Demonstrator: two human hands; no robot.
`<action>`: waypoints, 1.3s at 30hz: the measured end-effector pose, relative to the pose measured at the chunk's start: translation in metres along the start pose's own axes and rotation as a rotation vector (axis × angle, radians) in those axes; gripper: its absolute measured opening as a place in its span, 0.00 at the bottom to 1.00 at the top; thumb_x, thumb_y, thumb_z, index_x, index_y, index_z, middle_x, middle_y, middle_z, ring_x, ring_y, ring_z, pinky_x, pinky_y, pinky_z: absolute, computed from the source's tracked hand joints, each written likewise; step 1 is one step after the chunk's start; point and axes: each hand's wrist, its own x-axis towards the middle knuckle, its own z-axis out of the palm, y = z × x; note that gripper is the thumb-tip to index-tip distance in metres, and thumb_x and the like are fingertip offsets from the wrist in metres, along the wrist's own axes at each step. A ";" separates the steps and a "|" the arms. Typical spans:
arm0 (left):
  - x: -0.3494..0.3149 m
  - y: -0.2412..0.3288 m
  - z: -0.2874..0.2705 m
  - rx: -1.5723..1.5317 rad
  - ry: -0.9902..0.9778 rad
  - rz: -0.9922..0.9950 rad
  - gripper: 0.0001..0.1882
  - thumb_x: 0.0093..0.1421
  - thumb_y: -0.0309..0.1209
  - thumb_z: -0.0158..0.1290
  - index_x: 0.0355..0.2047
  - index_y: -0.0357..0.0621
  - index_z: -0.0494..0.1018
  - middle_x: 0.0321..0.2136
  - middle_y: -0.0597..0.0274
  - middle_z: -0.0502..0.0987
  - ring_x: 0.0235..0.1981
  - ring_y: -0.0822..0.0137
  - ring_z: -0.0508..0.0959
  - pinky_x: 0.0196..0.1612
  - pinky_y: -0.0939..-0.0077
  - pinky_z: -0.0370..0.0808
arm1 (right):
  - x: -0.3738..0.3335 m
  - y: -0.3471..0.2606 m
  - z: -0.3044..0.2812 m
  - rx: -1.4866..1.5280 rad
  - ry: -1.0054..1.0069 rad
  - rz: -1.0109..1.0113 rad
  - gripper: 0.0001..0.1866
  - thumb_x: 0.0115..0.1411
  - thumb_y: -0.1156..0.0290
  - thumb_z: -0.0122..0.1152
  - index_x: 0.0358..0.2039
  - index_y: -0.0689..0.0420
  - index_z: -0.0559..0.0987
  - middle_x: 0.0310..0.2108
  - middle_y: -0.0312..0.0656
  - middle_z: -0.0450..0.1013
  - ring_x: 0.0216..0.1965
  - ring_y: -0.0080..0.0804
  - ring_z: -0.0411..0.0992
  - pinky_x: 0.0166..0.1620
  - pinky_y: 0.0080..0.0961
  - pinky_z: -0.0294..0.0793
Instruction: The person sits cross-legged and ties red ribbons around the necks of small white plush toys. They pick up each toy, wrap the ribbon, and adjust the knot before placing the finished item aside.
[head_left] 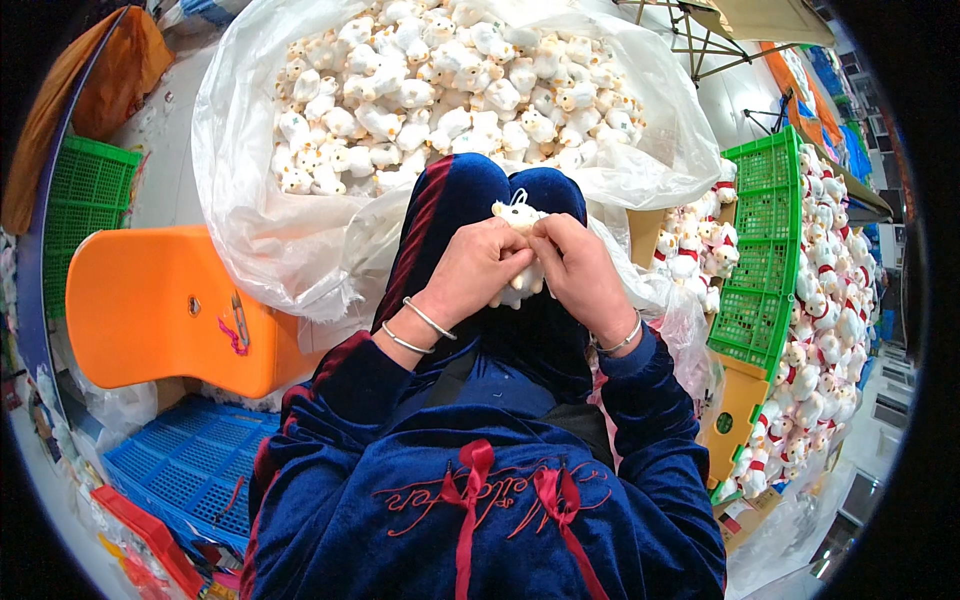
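Above my lap I hold a small white plush toy (521,291) with a hanging loop at the top of its head. My left hand (474,268) is closed on its left side, fingertips pinching at the neck. From the other side my right hand (583,268) pinches at the same spot, so the fingertips of both nearly meet. Whether a thin ribbon or thread is between them I cannot tell. Just beyond my knees, a large clear plastic bag (235,130) lies open, heaped with similar white plush toys (440,85).
At my left stands an orange plastic stool (140,300) with small snips (240,318) and a pink ribbon scrap (232,338) on it. A blue crate (185,455) sits below. On my right, a green crate (755,270) adjoins many plush toys with red neck ribbons (822,330).
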 end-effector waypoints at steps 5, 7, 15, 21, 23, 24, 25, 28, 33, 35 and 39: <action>0.001 -0.003 0.001 -0.092 -0.009 -0.058 0.06 0.60 0.26 0.61 0.35 0.36 0.82 0.27 0.61 0.79 0.28 0.74 0.77 0.32 0.78 0.74 | 0.000 0.014 0.002 0.015 0.048 -0.200 0.05 0.62 0.76 0.62 0.38 0.61 0.78 0.33 0.50 0.75 0.36 0.50 0.76 0.38 0.37 0.75; 0.002 -0.003 -0.002 -0.105 -0.036 -0.056 0.06 0.60 0.26 0.61 0.36 0.36 0.83 0.28 0.62 0.79 0.28 0.75 0.77 0.32 0.78 0.75 | -0.001 0.018 0.005 0.074 0.044 -0.175 0.04 0.63 0.77 0.63 0.38 0.61 0.79 0.33 0.49 0.77 0.35 0.45 0.77 0.38 0.33 0.75; 0.008 0.000 -0.017 -0.139 -0.189 -0.119 0.08 0.62 0.28 0.60 0.39 0.36 0.81 0.30 0.58 0.81 0.31 0.74 0.79 0.35 0.77 0.76 | 0.000 0.029 0.004 0.495 -0.093 0.083 0.05 0.64 0.76 0.65 0.39 0.62 0.81 0.31 0.37 0.78 0.34 0.18 0.74 0.38 0.19 0.75; 0.013 -0.008 -0.016 -0.056 -0.244 -0.084 0.10 0.65 0.30 0.57 0.39 0.35 0.81 0.32 0.55 0.82 0.34 0.68 0.81 0.38 0.72 0.77 | 0.007 0.032 -0.014 0.322 -0.255 -0.035 0.04 0.62 0.78 0.65 0.37 0.62 0.82 0.31 0.36 0.78 0.33 0.18 0.73 0.38 0.20 0.74; 0.012 -0.010 -0.013 -0.067 -0.221 -0.082 0.10 0.65 0.30 0.57 0.39 0.35 0.81 0.33 0.54 0.82 0.34 0.68 0.81 0.39 0.72 0.77 | 0.009 0.032 -0.015 0.329 -0.242 -0.117 0.04 0.61 0.78 0.66 0.37 0.61 0.83 0.31 0.36 0.78 0.33 0.19 0.73 0.38 0.20 0.73; 0.011 -0.010 -0.012 -0.074 -0.210 -0.080 0.10 0.65 0.30 0.56 0.39 0.35 0.81 0.33 0.54 0.82 0.35 0.67 0.81 0.39 0.72 0.77 | 0.010 0.032 -0.016 0.331 -0.236 -0.158 0.05 0.60 0.79 0.66 0.37 0.61 0.83 0.30 0.36 0.78 0.33 0.19 0.73 0.37 0.20 0.73; 0.011 -0.009 -0.013 -0.071 -0.212 -0.084 0.10 0.66 0.30 0.56 0.39 0.35 0.81 0.33 0.54 0.82 0.34 0.67 0.81 0.39 0.72 0.77 | 0.010 0.030 -0.016 0.322 -0.236 -0.137 0.05 0.60 0.78 0.66 0.38 0.60 0.83 0.30 0.36 0.78 0.32 0.20 0.73 0.37 0.20 0.73; 0.012 -0.006 -0.014 -0.075 -0.219 -0.105 0.10 0.66 0.31 0.56 0.40 0.35 0.81 0.32 0.54 0.82 0.34 0.67 0.81 0.38 0.72 0.77 | 0.008 0.026 -0.016 0.280 -0.237 -0.062 0.06 0.60 0.77 0.67 0.38 0.60 0.84 0.29 0.37 0.78 0.30 0.22 0.74 0.35 0.22 0.74; 0.011 -0.010 -0.012 -0.098 -0.211 -0.106 0.10 0.66 0.30 0.57 0.39 0.35 0.81 0.31 0.57 0.83 0.32 0.71 0.80 0.37 0.73 0.77 | 0.004 0.020 -0.011 0.166 -0.194 0.000 0.06 0.60 0.74 0.68 0.36 0.61 0.82 0.28 0.40 0.78 0.27 0.26 0.75 0.34 0.27 0.75; 0.012 -0.009 -0.013 -0.064 -0.208 -0.086 0.09 0.65 0.30 0.57 0.38 0.36 0.81 0.30 0.59 0.82 0.31 0.73 0.79 0.36 0.75 0.76 | 0.004 0.014 -0.009 0.126 -0.159 -0.020 0.06 0.60 0.74 0.68 0.36 0.61 0.80 0.28 0.44 0.78 0.28 0.33 0.77 0.34 0.29 0.76; 0.011 -0.008 -0.013 -0.107 -0.202 -0.124 0.09 0.65 0.30 0.57 0.36 0.36 0.80 0.27 0.61 0.81 0.29 0.76 0.78 0.33 0.76 0.75 | 0.001 0.007 -0.005 0.047 -0.096 -0.047 0.06 0.60 0.73 0.66 0.35 0.60 0.79 0.31 0.50 0.77 0.33 0.47 0.78 0.36 0.35 0.77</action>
